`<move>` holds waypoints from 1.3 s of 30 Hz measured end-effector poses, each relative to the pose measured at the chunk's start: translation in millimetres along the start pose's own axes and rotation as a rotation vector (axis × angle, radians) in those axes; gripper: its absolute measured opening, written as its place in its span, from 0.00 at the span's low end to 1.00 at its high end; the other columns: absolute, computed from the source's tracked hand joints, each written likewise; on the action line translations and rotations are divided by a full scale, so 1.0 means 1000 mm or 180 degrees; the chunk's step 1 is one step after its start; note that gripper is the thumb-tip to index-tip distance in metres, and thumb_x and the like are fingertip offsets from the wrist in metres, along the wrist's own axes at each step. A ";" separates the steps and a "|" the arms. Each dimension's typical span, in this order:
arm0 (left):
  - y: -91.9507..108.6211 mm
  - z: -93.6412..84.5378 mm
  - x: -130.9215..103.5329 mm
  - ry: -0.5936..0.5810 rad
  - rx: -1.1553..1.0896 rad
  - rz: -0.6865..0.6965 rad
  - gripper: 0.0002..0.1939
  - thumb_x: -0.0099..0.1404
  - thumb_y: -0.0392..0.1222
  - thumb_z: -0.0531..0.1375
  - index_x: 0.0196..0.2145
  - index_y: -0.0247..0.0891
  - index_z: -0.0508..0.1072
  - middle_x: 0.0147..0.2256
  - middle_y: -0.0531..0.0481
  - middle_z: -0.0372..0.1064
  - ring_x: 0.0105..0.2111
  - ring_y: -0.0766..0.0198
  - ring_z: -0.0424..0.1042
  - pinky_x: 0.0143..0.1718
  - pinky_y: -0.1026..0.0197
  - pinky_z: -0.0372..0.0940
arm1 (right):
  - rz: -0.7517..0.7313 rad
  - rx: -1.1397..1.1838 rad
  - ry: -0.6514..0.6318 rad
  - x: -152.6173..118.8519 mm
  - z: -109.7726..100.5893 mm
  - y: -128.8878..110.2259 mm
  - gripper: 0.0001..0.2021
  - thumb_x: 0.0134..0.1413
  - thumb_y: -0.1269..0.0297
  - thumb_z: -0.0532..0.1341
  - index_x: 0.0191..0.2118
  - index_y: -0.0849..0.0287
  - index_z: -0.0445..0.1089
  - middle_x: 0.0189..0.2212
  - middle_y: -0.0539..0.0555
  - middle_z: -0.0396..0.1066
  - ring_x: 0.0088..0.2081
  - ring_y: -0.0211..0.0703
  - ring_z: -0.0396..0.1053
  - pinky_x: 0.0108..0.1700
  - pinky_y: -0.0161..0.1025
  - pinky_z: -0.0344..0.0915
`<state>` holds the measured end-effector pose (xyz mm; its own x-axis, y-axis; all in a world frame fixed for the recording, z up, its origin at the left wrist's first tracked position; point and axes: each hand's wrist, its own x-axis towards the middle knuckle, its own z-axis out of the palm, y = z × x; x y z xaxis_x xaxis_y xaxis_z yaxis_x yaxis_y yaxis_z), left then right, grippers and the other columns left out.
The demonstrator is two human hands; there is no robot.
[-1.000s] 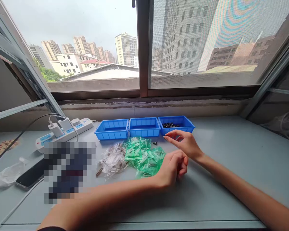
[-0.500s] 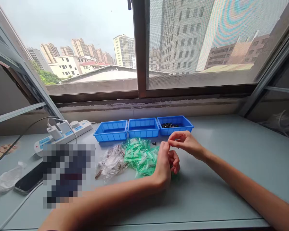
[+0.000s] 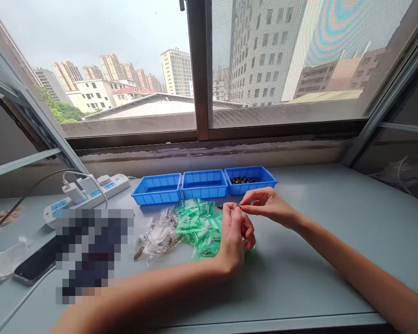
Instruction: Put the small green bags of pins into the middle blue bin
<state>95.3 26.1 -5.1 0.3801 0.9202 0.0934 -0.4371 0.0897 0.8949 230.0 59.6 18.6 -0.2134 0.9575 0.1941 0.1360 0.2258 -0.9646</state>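
Observation:
My left hand (image 3: 234, 239) is closed, its thumb and forefinger pinched and the other fingers curled. The fingertips of my right hand (image 3: 266, 202) pinch at the same spot, touching those of my left. A tiny dark piece (image 3: 240, 207) shows between them, too small to name. Beside and partly behind my left hand lie green plastic packets (image 3: 197, 222) with metal parts inside. A small black screw (image 3: 220, 207) lies on the table, partly hidden by my left fingers. Just beyond my right hand, a blue tray (image 3: 264, 178) holds several small black pieces (image 3: 242, 180).
Two more blue trays (image 3: 156, 197) (image 3: 205, 191) stand in a row beside it. Clear bags (image 3: 160, 236) with metal pins lie left of the packets. Farther left are a power strip (image 3: 90, 200), a phone (image 3: 35, 264), cables and a blurred-out patch. A window (image 3: 202, 93) rises behind.
The fingertips of both hands have shifted slightly, and the dark piece between them now shows. My left forefinger is more bent. The whole view has moved a little.

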 end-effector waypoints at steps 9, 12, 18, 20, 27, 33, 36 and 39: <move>-0.002 0.000 0.001 0.0022 -0.0066 0.0030 0.28 0.57 0.68 0.56 0.32 0.42 0.49 0.14 0.65 0.50 0.12 0.74 0.46 0.13 0.72 0.48 | -0.0282 -0.0481 -0.0124 -0.001 0.001 0.001 0.16 0.35 0.50 0.71 0.22 0.59 0.75 0.22 0.52 0.71 0.24 0.38 0.64 0.22 0.34 0.58; -0.002 0.000 0.001 0.0061 -0.0069 0.0004 0.28 0.57 0.68 0.57 0.32 0.42 0.49 0.15 0.65 0.50 0.12 0.74 0.47 0.13 0.73 0.49 | -0.0371 -0.0597 -0.0112 -0.001 0.001 0.002 0.15 0.37 0.50 0.70 0.23 0.59 0.75 0.24 0.53 0.72 0.25 0.39 0.65 0.22 0.34 0.58; -0.003 0.000 0.003 0.0126 0.0027 -0.0028 0.29 0.57 0.68 0.57 0.32 0.42 0.49 0.15 0.65 0.50 0.12 0.74 0.47 0.13 0.73 0.48 | -0.0409 -0.0632 -0.0111 -0.002 0.002 0.001 0.14 0.39 0.53 0.69 0.24 0.59 0.74 0.24 0.53 0.72 0.26 0.39 0.67 0.22 0.33 0.59; -0.003 0.000 0.004 0.0173 0.0051 -0.0021 0.28 0.57 0.68 0.55 0.32 0.42 0.49 0.15 0.65 0.50 0.12 0.74 0.47 0.13 0.72 0.48 | -0.0380 -0.0609 -0.0124 -0.002 0.003 0.001 0.14 0.39 0.53 0.69 0.25 0.59 0.75 0.24 0.53 0.73 0.25 0.39 0.67 0.22 0.33 0.60; -0.003 -0.001 0.004 0.0248 0.0118 -0.0016 0.25 0.59 0.67 0.52 0.32 0.42 0.50 0.14 0.64 0.50 0.12 0.73 0.47 0.13 0.72 0.48 | -0.0313 -0.0530 -0.0050 -0.001 0.003 -0.001 0.15 0.41 0.51 0.68 0.27 0.60 0.75 0.25 0.53 0.73 0.26 0.39 0.68 0.22 0.32 0.60; -0.004 0.000 0.005 0.0316 0.0222 -0.0101 0.25 0.59 0.66 0.52 0.34 0.41 0.51 0.15 0.64 0.50 0.12 0.73 0.46 0.13 0.72 0.47 | -0.0077 -0.0260 -0.0051 0.000 0.006 -0.001 0.18 0.40 0.49 0.68 0.29 0.60 0.75 0.25 0.52 0.72 0.24 0.36 0.65 0.22 0.31 0.59; -0.003 0.000 0.004 0.0306 0.0292 -0.0145 0.24 0.59 0.65 0.50 0.34 0.41 0.52 0.15 0.63 0.49 0.12 0.73 0.46 0.13 0.71 0.46 | 0.0051 -0.0098 -0.0036 -0.001 0.008 -0.002 0.19 0.38 0.48 0.69 0.29 0.60 0.75 0.25 0.52 0.72 0.23 0.34 0.63 0.22 0.31 0.59; -0.001 0.000 0.004 0.0171 0.0362 -0.0239 0.23 0.59 0.65 0.47 0.35 0.41 0.53 0.14 0.63 0.51 0.12 0.72 0.47 0.14 0.70 0.45 | 0.0141 0.0167 0.0155 0.001 0.007 -0.001 0.20 0.36 0.46 0.70 0.27 0.60 0.74 0.23 0.50 0.70 0.22 0.33 0.62 0.21 0.31 0.58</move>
<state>97.2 29.7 -5.9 0.3626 0.9319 0.0036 -0.3129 0.1181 0.9424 222.6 58.9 18.4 -0.1609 0.9742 0.1581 0.0932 0.1745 -0.9802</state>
